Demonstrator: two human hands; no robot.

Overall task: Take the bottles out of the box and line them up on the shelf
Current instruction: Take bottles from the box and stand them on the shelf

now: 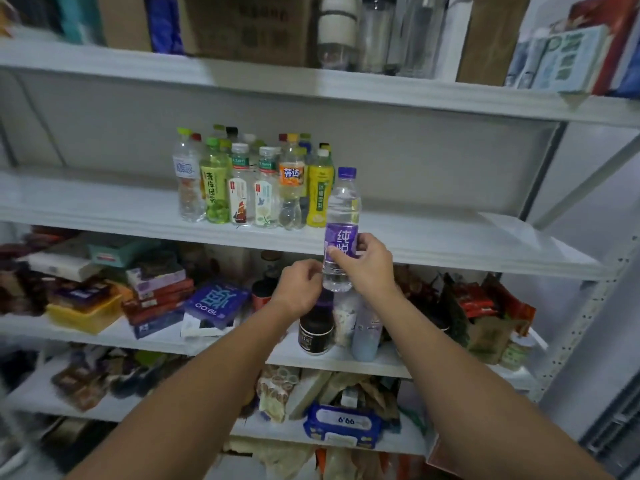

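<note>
Up and to the left of both hands, a cluster of bottles [256,181] already stands on the white shelf [450,233], so much of the job looks done. The box is out of view, so I cannot tell how many bottles remain. The left hand [299,289] curls against the base of a clear, ribbed plastic bottle [341,233] with a purple cap and glossy label; whether it grips is unclear. The right hand [370,268] wraps the label, holding the bottle upright before the shelf edge.

White metal shelf unit [86,202], grey back panel [415,150], pale wall [606,209] right.
</note>
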